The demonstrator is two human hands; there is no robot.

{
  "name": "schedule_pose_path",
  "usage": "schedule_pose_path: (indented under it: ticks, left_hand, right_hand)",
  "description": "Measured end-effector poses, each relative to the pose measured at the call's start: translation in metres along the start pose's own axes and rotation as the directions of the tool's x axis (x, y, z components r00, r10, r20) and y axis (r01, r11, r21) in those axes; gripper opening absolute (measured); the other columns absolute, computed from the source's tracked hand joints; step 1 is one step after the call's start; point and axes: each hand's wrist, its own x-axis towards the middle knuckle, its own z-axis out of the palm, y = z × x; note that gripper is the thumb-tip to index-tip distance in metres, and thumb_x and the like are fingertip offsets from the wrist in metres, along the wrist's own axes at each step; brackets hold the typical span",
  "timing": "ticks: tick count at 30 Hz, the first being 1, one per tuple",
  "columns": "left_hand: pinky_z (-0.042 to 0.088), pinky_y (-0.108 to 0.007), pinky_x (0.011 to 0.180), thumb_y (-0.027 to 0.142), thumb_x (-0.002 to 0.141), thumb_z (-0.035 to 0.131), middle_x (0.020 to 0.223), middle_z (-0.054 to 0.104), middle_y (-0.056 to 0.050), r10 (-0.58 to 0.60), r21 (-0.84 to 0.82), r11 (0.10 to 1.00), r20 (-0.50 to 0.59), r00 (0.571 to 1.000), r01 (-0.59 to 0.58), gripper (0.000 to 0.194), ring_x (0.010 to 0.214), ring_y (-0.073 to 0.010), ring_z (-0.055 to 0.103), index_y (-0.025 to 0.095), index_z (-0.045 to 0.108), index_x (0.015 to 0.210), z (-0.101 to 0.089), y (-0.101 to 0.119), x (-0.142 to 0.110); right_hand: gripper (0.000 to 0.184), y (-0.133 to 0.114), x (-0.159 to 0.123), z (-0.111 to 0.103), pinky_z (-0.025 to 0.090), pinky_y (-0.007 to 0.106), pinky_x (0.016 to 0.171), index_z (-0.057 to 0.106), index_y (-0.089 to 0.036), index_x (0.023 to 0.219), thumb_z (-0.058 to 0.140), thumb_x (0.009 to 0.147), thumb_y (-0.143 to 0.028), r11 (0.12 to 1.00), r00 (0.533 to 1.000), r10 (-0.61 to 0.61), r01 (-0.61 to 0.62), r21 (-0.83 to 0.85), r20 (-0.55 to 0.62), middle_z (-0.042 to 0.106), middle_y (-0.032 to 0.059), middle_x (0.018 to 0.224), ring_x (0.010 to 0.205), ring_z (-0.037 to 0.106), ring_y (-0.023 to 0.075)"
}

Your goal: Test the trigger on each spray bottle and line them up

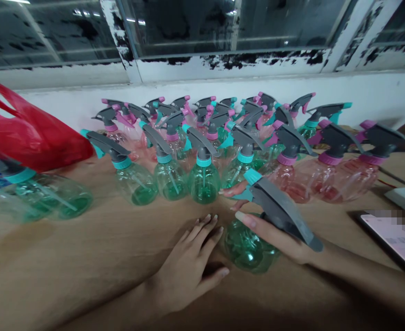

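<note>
Our right hand (287,245) grips a green spray bottle (249,248) below its spray head (283,207), likely for steadiness, on the worktop (102,262); our left hand (188,264) rests open beside it. Green bottles (204,186) and pink bottles (294,186) stand behind—the front row perhaps grouped by colour—some showing tubes (173,181); whether they hold liquid, we can't tell.

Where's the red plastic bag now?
Head view, far left: the red plastic bag is on the wooden table, just behind the green spray bottles there.

Right fingers (265,229) round bottle (249,250) (green)
</note>
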Motion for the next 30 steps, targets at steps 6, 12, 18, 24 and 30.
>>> schedule_pose_path:
  ticks: [6, 12, 18, 24, 30]
  left_hand:
    - [0.028, -0.048, 0.106, 0.052, 0.092, 0.042, 0.147, 0.029, -0.013, 0.006, 0.008, 1.000, -0.001, 1.000, -0.006, 0.063, 0.134, -0.0295, 0.025, 0.013, 0.030, 0.141, -0.001, 0.000, 0.000]
    - [0.026, -0.046, 0.107, 0.051, 0.092, 0.044, 0.148, 0.027, -0.012, 0.008, 0.012, 1.000, 0.010, 1.000, -0.008, 0.063, 0.136, -0.0275, 0.020, 0.013, 0.030, 0.141, -0.004, 0.001, 0.002]
    - [0.026, -0.047, 0.107, 0.052, 0.092, 0.043, 0.147, 0.028, -0.012, -0.003, 0.008, 1.000, 0.019, 1.000, 0.003, 0.063, 0.136, -0.0279, 0.022, 0.014, 0.031, 0.140, -0.004, 0.001, 0.002]
    - [0.027, -0.047, 0.106, 0.051, 0.093, 0.043, 0.147, 0.029, -0.013, 0.010, 0.023, 1.000, 0.013, 1.000, -0.011, 0.062, 0.135, -0.0282, 0.022, 0.013, 0.031, 0.140, -0.003, 0.000, 0.002]
    - [0.027, -0.047, 0.106, 0.052, 0.092, 0.043, 0.147, 0.029, -0.013, 0.005, 0.025, 1.000, 0.010, 1.000, -0.005, 0.062, 0.135, -0.0284, 0.024, 0.013, 0.032, 0.139, -0.005, 0.001, 0.003]
  right_hand:
    - [0.009, 0.002, -0.001, 0.000, 0.054, 0.031, 0.067, 0.055, -0.026, 0.089, 0.058, 0.083, -0.032, 0.998, 0.999, 0.042, -0.042, -0.056, 0.002, 0.064, -0.0003, 0.082, 0.073, 0.063, 0.0166]
    - [0.013, 0.013, -0.005, 0.003, 0.055, 0.032, 0.068, 0.053, -0.025, 0.079, 0.058, 0.083, -0.036, 0.996, 0.996, 0.085, -0.084, 0.014, -0.038, 0.058, -0.0011, 0.076, 0.063, 0.058, 0.0137]
    - [0.016, 0.011, -0.005, 0.003, 0.054, 0.026, 0.057, 0.060, -0.028, 0.098, 0.060, 0.082, -0.032, 0.999, 1.000, -0.001, 0.001, -0.037, -0.021, 0.064, -0.0012, 0.084, 0.060, 0.060, 0.0122]
    - [0.019, 0.003, -0.004, 0.003, 0.053, 0.023, 0.060, 0.059, -0.026, 0.100, 0.061, 0.081, -0.030, 0.999, 0.999, 0.043, -0.043, -0.014, -0.012, 0.062, -0.0030, 0.083, 0.062, 0.060, 0.0101]
    - [0.023, 0.006, -0.003, 0.002, 0.054, 0.025, 0.060, 0.057, -0.025, 0.103, 0.060, 0.082, -0.032, 0.998, 0.997, 0.069, -0.069, 0.002, 0.026, 0.061, -0.0024, 0.080, 0.064, 0.062, 0.0119]
